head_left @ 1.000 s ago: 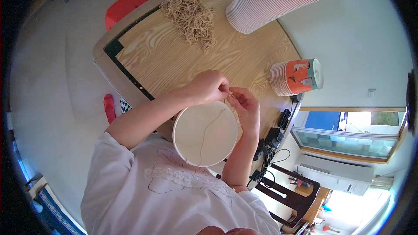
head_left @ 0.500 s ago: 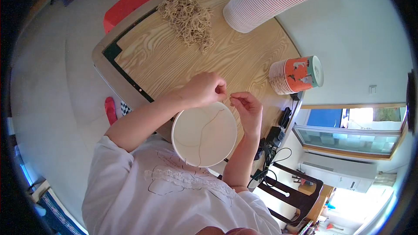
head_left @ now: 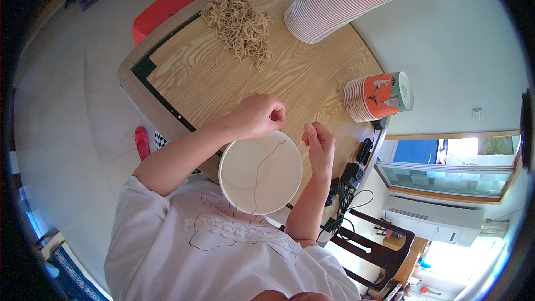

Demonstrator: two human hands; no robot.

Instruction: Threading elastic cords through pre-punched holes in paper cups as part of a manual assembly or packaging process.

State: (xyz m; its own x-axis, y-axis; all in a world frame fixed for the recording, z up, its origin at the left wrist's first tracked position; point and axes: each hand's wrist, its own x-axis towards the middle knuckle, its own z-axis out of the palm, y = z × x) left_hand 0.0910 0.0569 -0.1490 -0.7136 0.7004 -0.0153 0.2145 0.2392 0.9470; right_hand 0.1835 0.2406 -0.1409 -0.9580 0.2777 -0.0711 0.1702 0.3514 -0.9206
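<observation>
A white paper cup (head_left: pixel 261 173) rests in my lap at the near edge of the wooden table (head_left: pixel 223 83), its open mouth facing up. A thin brown string (head_left: pixel 262 170) hangs down across the cup's inside. My left hand (head_left: pixel 257 116) is closed above the cup's far rim, pinching the top end of the string. My right hand (head_left: pixel 319 144) is closed too, just right of the rim, pinching something thin that I cannot make out. A tangled heap of brown string (head_left: pixel 239 25) lies at the table's far side.
A tall stack of orange and white paper cups (head_left: pixel 351 0) lies at the far right of the table. A shorter stack (head_left: pixel 378 96) lies near the right edge. A red stool (head_left: pixel 159 12) stands beyond the table, a dark chair (head_left: pixel 373 248) and cables (head_left: pixel 348 181) at the right.
My two hands were together above the cup's rim; the right hand has drawn away to the right, so they are now apart. The cup has stayed in place.
</observation>
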